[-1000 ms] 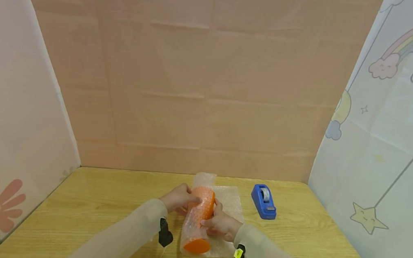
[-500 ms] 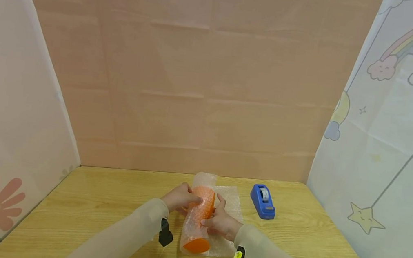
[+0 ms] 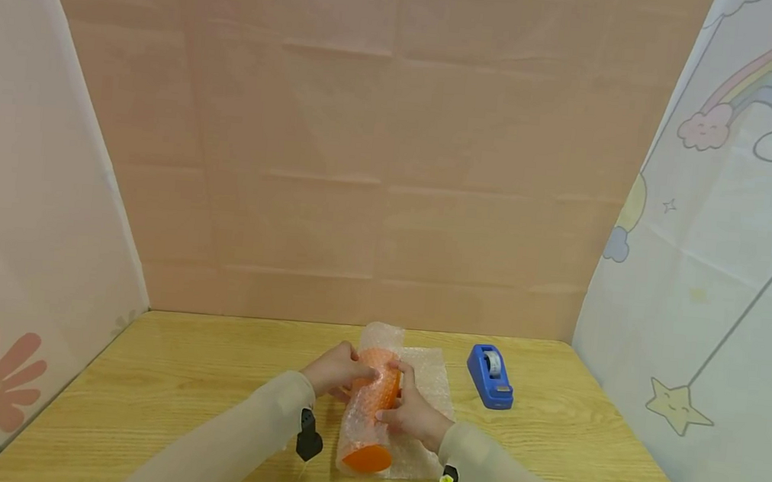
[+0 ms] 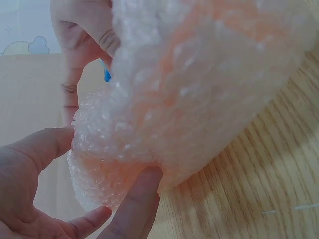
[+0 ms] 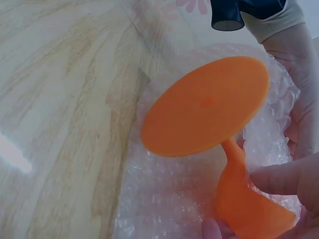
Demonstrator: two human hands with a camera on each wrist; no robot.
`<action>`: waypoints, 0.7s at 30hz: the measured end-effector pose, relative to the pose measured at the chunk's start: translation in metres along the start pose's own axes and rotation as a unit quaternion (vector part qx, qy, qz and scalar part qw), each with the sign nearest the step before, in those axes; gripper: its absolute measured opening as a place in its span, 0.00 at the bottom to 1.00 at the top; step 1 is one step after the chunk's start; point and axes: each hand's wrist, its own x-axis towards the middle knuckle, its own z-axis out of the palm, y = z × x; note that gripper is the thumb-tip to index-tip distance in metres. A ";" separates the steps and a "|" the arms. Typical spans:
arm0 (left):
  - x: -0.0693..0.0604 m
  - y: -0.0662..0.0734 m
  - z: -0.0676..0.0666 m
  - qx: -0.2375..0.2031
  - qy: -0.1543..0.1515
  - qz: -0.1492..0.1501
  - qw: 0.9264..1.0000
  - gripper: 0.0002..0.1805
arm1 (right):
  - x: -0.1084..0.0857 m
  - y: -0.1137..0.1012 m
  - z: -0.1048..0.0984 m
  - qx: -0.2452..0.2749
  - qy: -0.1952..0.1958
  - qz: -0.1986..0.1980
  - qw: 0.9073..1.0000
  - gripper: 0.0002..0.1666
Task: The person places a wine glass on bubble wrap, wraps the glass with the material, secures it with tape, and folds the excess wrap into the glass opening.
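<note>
An orange goblet-like object with a round flat base [image 5: 207, 107] and a narrow stem lies on its side, partly rolled in clear bubble wrap [image 3: 382, 336]. My left hand [image 3: 335, 370] grips the wrapped part from the left; in the left wrist view its thumb and fingers [image 4: 137, 204] press the wrap around it. From the right, my right hand [image 3: 415, 413] holds the object and the wrap's edge, its thumb near the stem in the right wrist view. The base shows at the near end. Some fingers are hidden under the roll.
A blue tape dispenser [image 3: 491, 376] with a roll of tape stands to the right of the wrap on the wooden table [image 3: 206, 409]. A flat part of the bubble wrap [image 3: 432, 375] extends right beneath my right hand. Cloth panels stand behind and at both sides.
My right hand's fingers have lifted off the far side and come over onto the top of the roll near the wrap's edge. The left hand and the roll look nearly unmoved.
</note>
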 end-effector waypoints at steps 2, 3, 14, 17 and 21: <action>0.001 -0.001 0.000 -0.002 -0.001 -0.001 1.000 0.25 | -0.001 0.000 -0.002 -0.008 -0.009 0.000 1.000 0.50; 0.002 -0.001 0.000 -0.003 -0.001 -0.003 1.000 0.25 | 0.000 0.000 -0.003 -0.011 -0.012 0.000 1.000 0.50; 0.000 0.002 0.002 0.001 0.004 -0.014 1.000 0.26 | -0.001 0.004 -0.008 -0.015 -0.036 -0.021 0.999 0.56; 0.000 0.001 0.002 0.001 0.000 -0.010 1.000 0.26 | -0.002 0.005 -0.005 -0.037 -0.030 -0.029 0.998 0.60; 0.002 -0.002 0.000 0.000 -0.006 -0.012 1.000 0.28 | -0.004 0.004 -0.002 -0.042 -0.021 -0.041 0.998 0.60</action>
